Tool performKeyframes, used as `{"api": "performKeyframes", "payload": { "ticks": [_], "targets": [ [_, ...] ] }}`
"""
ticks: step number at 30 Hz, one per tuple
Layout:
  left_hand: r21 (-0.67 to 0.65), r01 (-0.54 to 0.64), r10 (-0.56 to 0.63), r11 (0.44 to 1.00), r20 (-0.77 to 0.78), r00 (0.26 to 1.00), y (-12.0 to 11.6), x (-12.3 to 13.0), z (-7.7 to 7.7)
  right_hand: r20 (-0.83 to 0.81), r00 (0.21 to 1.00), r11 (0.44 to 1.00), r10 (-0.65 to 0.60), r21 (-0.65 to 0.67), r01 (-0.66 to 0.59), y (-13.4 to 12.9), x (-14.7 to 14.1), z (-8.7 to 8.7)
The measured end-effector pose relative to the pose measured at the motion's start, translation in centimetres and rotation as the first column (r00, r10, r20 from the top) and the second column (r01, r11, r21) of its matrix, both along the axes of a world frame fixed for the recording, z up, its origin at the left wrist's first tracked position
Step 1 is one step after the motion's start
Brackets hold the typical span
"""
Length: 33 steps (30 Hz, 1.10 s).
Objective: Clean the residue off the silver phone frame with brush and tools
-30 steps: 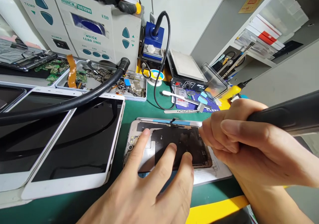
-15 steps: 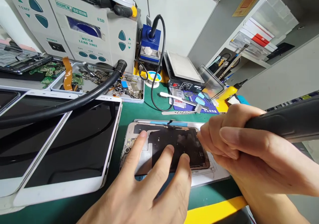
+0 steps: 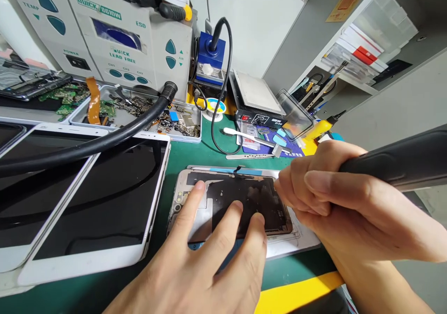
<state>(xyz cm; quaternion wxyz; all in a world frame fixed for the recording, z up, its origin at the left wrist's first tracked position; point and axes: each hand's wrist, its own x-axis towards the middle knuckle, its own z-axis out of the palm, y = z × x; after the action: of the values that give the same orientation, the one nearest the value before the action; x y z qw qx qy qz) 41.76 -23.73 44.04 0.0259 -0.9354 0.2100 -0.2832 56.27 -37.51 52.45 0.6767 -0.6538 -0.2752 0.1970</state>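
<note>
A phone part with a dark, smudged inner face and a pale frame lies flat near the middle of the mat. My left hand is spread over it from the front, fingertips resting on its surface. Closed around a thick black cylindrical tool, my right hand sits at the phone part's right end. The tool's body points off to the right; its tip is hidden behind my fingers. Under the phone part is a white board.
White-framed phones lie to the left, crossed by a black hose from the hot-air station. Behind are a tray of circuit boards, a hot plate, tweezers and a white-handled brush. Shelves stand right.
The camera view has shifted slightly. My right hand and the black tool sit a little further left, and the tool has rolled or tilted a bit. My left hand keeps its place.
</note>
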Motion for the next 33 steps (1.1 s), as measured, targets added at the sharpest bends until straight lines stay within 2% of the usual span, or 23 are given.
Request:
{"api": "performKeyframes", "payload": {
  "ticks": [3, 7, 13, 17, 23, 33],
  "targets": [
    [-0.012, 0.003, -0.003, 1.0, -0.013, 1.0, -0.13, 0.11, -0.06, -0.005, 1.0, 1.0, -0.005, -0.027, 0.005, 0.17, 0.04, 0.06],
    [-0.033, -0.004, 0.005, 0.999, 0.006, 1.0, -0.31, 0.06, -0.26, 0.014, 0.999, 0.998, -0.029, 0.056, 0.028, 0.31, 0.06, -0.03],
    [-0.034, -0.017, 0.017, 0.999, -0.005, 1.0, -0.6, -0.16, -0.5, -0.029, 1.0, 1.0, -0.01, 0.026, 0.011, 0.1, 0.02, -0.15],
    [-0.06, -0.025, 0.026, 0.998, 0.014, 1.0, -0.44, -0.03, -0.65, -0.001, 1.0, 0.997, -0.014, 0.082, 0.014, 0.05, 0.16, -0.42],
    [0.024, 0.053, -0.054, 0.998, 0.023, 0.998, -0.02, 0.29, -0.86, -0.033, 0.999, 0.999, -0.036, 0.02, 0.037, -0.03, -0.19, 0.12],
    [-0.003, 0.046, -0.046, 0.999, 0.021, 0.999, 0.31, 0.15, -0.76, -0.062, 0.997, 0.997, -0.045, 0.066, 0.049, 0.42, -0.12, 0.01]
  ]
}}
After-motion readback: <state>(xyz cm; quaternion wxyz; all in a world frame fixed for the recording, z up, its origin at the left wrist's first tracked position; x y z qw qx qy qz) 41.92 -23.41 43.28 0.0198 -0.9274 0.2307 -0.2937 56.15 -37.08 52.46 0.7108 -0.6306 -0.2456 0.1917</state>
